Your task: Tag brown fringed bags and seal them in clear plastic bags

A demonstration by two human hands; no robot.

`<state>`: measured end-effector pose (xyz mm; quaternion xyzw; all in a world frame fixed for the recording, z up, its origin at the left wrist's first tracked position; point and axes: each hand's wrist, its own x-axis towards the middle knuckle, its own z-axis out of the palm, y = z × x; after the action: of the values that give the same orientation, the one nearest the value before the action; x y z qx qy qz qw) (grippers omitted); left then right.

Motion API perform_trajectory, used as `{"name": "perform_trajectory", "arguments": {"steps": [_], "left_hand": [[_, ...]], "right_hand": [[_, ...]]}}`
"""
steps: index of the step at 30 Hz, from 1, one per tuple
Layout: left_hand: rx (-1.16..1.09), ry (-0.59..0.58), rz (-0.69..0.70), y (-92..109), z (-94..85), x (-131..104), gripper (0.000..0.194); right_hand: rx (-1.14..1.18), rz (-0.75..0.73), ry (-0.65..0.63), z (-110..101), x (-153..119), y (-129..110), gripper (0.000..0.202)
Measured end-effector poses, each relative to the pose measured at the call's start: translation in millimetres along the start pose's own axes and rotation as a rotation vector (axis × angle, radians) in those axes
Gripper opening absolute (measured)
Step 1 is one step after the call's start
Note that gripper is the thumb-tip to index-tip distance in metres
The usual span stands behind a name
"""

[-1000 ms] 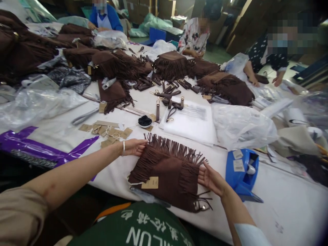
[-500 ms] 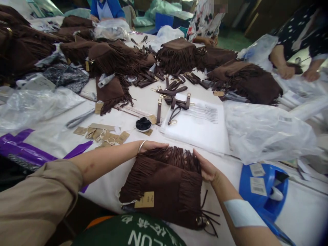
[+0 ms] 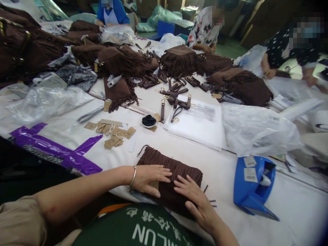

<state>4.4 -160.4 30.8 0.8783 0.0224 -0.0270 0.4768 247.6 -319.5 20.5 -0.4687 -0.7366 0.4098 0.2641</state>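
Note:
A dark brown fringed bag (image 3: 174,167) lies on the white-covered table in front of me, its fringe gathered along the far edge. My left hand (image 3: 151,177) rests on the bag's left part, fingers stretched out flat, a silver bangle at the wrist. Under that palm a tan paper tag (image 3: 155,185) peeks out. On the right part of the bag lies my right hand (image 3: 192,194), fingers spread. Neither hand grips anything. A few fringe strands stick out past the bag's right side.
A blue tape dispenser (image 3: 241,184) stands at right. Ahead lie tan tags (image 3: 115,135), a small dish of black material (image 3: 149,120), a white stack of sheets (image 3: 197,126) and brown straps (image 3: 174,90). Beyond are fringed bags (image 3: 179,59), clear plastic (image 3: 258,130) and several co-workers.
Both hands have come off the bag's far edge and moved nearer, flat onto its top. The far part of the bag now lies flatter, its fringe folded in.

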Motion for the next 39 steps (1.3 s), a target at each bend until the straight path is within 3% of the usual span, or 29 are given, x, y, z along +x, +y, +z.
{"name": "perform_trajectory", "arguments": {"steps": [3,6,9,11,13,17,22,26,29,33,39], "left_hand": [[-0.083,0.060,0.069,15,5.4,-9,0.039],[-0.096,0.278,0.068,13,-7.6,-9,0.027],[0.136,0.601,-0.239,-13,-28.6,-10,0.028],[0.323,0.706,-0.496,-37,-41.4,-15,0.027],[0.433,0.713,-0.635,-58,-48.3,-24,0.024],[0.487,0.664,-0.679,-75,-40.7,-36,0.014],[0.483,0.669,-0.741,-75,-32.9,-32,0.003],[0.409,0.690,-0.797,-72,-39.0,-32,0.004],[0.384,0.693,-0.781,-58,-35.8,-31,0.008],[0.417,0.656,-0.674,-29,-16.0,-24,0.006],[0.622,0.538,-0.465,-3,16.8,-22,0.014]], "right_hand": [[0.210,-0.009,0.239,-10,-8,-10,0.047],[0.126,0.125,0.465,-31,16,-9,0.047],[-0.172,0.356,0.387,-36,58,1,0.038],[-0.274,0.408,0.304,-26,82,10,0.034],[-0.295,0.421,0.288,-12,98,16,0.031],[-0.349,0.526,0.345,8,106,23,0.032],[-0.436,0.703,0.381,2,114,26,0.037],[-0.509,0.729,0.359,-6,130,32,0.020],[-0.495,0.689,0.336,-13,137,33,0.013],[-0.373,0.584,0.301,-15,129,23,0.017],[-0.144,0.165,0.148,19,65,-15,0.037]]}}
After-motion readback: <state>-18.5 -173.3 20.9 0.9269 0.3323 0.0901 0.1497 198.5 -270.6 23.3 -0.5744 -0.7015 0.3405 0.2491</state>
